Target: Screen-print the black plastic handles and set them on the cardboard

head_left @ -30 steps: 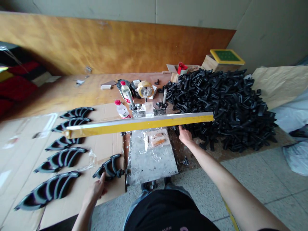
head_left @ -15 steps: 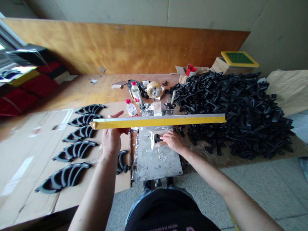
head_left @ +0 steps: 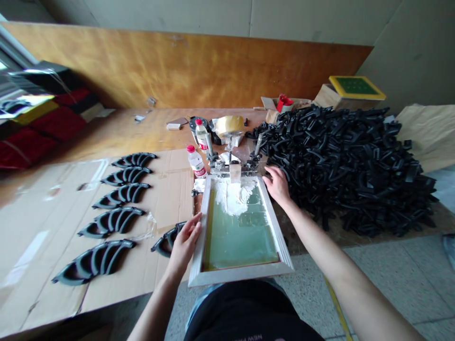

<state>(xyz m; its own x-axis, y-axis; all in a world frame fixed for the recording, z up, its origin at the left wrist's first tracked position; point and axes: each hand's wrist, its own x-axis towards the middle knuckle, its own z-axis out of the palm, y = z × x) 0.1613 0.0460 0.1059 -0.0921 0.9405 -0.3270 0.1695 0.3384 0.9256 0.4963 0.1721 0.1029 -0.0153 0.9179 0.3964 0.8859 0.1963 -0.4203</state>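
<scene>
The person's hands sit on a printing screen point(head_left: 241, 227), a pale metal frame with green mesh that lies flat on the wooden table point(head_left: 106, 132) right in front of the body. The left hand point(head_left: 185, 242) rests against the frame's left rail at about 9 o'clock of the screen, fingers loosely spread along the edge and thumb toward the mesh; it presses rather than grips. The right hand point(head_left: 277, 185) lies open on the frame's right rail near the far corner, at about 2 o'clock, fingers extended and holding nothing. A smear of white paste point(head_left: 234, 195) covers the far end of the mesh, at 12 o'clock, just below the metal clamp point(head_left: 232, 166) that holds the screen's far edge. Beyond the clamp stand 2 small bottles with red caps point(head_left: 196, 161) and a roll of tape point(head_left: 230, 125). At 3 o'clock of the screen, touching the area by the right hand, rises a large heap of black plastic parts point(head_left: 348, 161). At 9 o'clock, 5 curved black pieces point(head_left: 117, 219) lie in a column on cardboard point(head_left: 46, 213), and a 6th point(head_left: 166, 241) sits just beside the left hand.
</scene>
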